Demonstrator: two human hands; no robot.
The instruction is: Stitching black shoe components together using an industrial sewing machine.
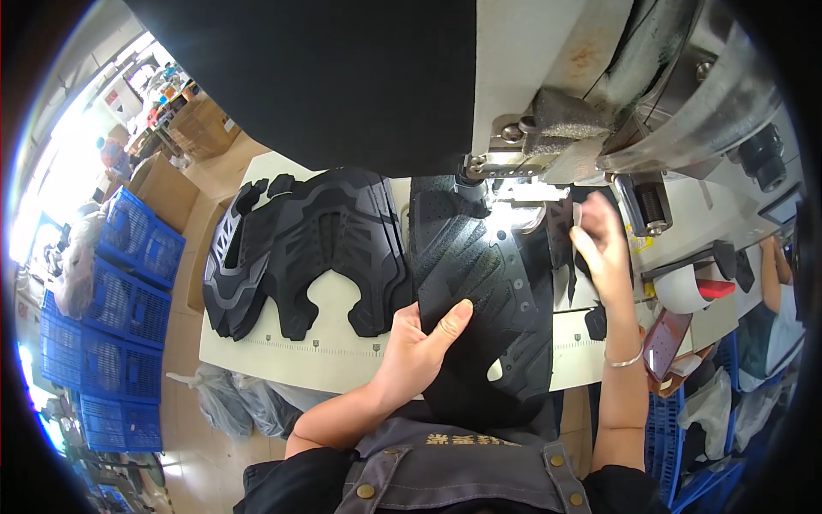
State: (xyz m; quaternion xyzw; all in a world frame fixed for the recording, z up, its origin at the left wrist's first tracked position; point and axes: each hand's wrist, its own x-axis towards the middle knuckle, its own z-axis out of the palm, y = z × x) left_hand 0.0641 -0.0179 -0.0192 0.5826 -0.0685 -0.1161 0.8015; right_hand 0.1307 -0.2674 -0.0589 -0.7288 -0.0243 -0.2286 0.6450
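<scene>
A flat black shoe upper, patterned and perforated, lies under the head of a sewing machine, its near end hanging over the table's front edge. My left hand is closed on its left edge, thumb on top and fingers underneath. Right of the needle area, my right hand has its thumb and fingers drawn together at the edge of a narrow dark trim piece; the fingers are slightly blurred. On the left, several black and grey shoe uppers lie overlapped. The needle itself is lost in the lamp's glare.
A pale table with a ruler scale along its front edge carries the work. Blue crates stand stacked at left, with cardboard boxes behind. A red-brown phone-like object lies at right, near another person's arm.
</scene>
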